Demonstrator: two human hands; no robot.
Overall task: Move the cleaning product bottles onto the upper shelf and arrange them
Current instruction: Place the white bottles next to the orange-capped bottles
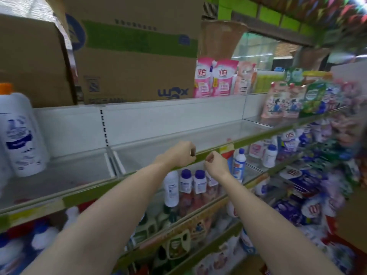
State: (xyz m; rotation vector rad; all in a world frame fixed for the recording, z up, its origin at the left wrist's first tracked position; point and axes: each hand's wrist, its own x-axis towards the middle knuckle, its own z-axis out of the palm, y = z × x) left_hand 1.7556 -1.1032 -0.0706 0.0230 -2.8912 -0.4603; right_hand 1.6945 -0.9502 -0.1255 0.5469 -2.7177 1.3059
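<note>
Our fingers are curled on both sides and grasp nothing: the left hand [179, 153] hangs clenched just over the green front rail of the upper shelf [139, 155], and the right hand [215, 164] is clenched beside it, a little lower, in front of that same rail. Neither touches a bottle.

The bottles we want stand on the shelf below, directly under our wrists: a white bottle [171, 188], two purple-capped bottles [192, 181] just to its right, and further right a blue-capped bottle [239, 161]. One large white bottle with an orange cap [19, 133] already stands on the upper shelf at the far left, well apart from our hands.

To do this step well, we judge it best to drop both hands under the rail, open the fingers, and take one bottle each round the body rather than the cap. We should lift clear of the rail before moving inward. Setting them upright, labels forward, beside the divider [111, 163] would begin a tidy row.
</note>
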